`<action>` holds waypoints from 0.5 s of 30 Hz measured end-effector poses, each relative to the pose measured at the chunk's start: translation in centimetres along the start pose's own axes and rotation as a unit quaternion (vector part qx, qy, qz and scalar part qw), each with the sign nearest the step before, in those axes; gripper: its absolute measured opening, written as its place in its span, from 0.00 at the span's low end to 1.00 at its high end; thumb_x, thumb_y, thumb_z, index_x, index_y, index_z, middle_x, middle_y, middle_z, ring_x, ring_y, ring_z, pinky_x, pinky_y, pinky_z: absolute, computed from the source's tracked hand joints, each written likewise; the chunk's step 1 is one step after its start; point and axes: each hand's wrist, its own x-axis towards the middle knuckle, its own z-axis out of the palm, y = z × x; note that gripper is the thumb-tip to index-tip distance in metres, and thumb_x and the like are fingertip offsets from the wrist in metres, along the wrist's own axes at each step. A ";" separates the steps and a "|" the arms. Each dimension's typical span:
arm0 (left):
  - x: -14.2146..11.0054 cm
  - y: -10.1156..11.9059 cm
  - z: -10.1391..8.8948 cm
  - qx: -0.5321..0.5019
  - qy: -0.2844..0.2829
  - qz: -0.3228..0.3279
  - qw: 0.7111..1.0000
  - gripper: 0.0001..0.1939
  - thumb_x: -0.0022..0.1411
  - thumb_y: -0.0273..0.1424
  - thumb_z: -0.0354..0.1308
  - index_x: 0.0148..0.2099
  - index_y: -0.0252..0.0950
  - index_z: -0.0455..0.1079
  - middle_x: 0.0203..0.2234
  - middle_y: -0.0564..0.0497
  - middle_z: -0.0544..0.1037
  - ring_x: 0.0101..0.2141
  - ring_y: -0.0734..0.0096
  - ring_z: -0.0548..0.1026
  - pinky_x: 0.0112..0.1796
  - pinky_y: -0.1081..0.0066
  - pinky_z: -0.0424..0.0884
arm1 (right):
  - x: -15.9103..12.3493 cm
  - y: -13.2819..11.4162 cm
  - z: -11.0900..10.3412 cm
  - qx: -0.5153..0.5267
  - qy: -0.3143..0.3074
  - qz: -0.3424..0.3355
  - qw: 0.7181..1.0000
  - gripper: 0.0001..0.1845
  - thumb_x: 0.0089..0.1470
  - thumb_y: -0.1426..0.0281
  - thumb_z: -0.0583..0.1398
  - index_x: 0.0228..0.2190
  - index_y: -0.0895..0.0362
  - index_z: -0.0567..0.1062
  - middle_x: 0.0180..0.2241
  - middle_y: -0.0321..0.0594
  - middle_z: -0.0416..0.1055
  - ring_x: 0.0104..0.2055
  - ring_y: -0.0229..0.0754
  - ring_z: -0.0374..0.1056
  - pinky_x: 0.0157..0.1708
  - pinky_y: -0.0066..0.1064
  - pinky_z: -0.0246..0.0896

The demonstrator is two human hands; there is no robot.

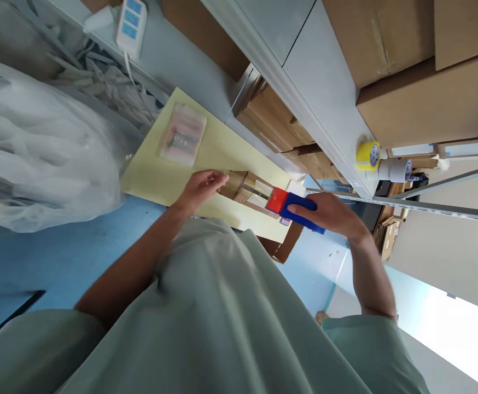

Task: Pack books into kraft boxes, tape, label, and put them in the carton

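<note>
A small brown cardboard box (239, 179) lies on the pale yellow tabletop (218, 148), with a white label (256, 200) on its upper face. My right hand (323, 213) is wrapped round a blue and red tape dispenser (300, 213), its red end at the right part of the box. A strip of tape (257, 191) runs along the box from the dispenser. At the box's left end, my left hand (202, 189) is closed, thumb and fingertips against the edge; whether the tape's end is between them is hidden.
A clear packet (184, 134) lies on the tabletop's left part. Brown boxes (278, 117) stand behind it. Tape rolls (368, 156) sit on the shelf edge at right. White plastic bags (50, 142) bulge at left; an open carton (290, 243) stands below the table's edge.
</note>
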 end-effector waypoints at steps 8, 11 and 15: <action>3.6 -4.6 0.7 0.004 0.010 -0.013 1.000 0.24 0.58 0.54 0.70 0.32 0.37 0.77 0.24 0.53 0.75 0.28 0.70 0.71 0.30 0.71 0.66 | 1.1 -1.6 -1.0 -0.011 0.034 0.009 0.999 0.39 0.60 0.30 0.61 0.21 0.51 0.72 0.19 0.37 0.72 0.22 0.41 0.67 0.24 0.36 0.51; 4.4 -6.0 1.3 0.009 0.018 -0.014 1.000 0.23 0.56 0.55 0.70 0.32 0.38 0.77 0.21 0.53 0.73 0.29 0.68 0.71 0.30 0.71 0.65 | 2.4 -2.2 -0.3 -0.037 0.029 0.016 0.999 0.39 0.62 0.31 0.60 0.21 0.51 0.72 0.20 0.38 0.71 0.24 0.42 0.68 0.27 0.36 0.53; 5.5 -7.5 2.1 0.016 0.025 -0.031 0.999 0.19 0.55 0.50 0.70 0.29 0.39 0.76 0.22 0.51 0.76 0.29 0.66 0.72 0.31 0.68 0.66 | 3.6 -2.4 0.1 -0.061 0.029 -0.006 0.998 0.37 0.65 0.34 0.60 0.22 0.52 0.73 0.20 0.38 0.69 0.27 0.44 0.69 0.29 0.37 0.54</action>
